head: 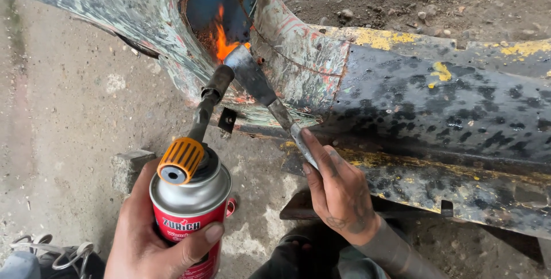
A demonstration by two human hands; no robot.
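The left hand point(155, 239) grips a red gas canister point(189, 216), its torch flame point(221, 41) licking the painted metal panel point(298, 61). The right hand point(338, 190) closes around a scraper point(261, 86), blade beside the flame; best kept flat against softened paint.

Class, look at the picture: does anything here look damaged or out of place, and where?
Yes: the curved sheet-metal panel is damaged. Its green, red and yellow paint is peeling and scorched black beside the flame, where the left hand aims the red gas-canister torch and the right hand presses the flat metal scraper.
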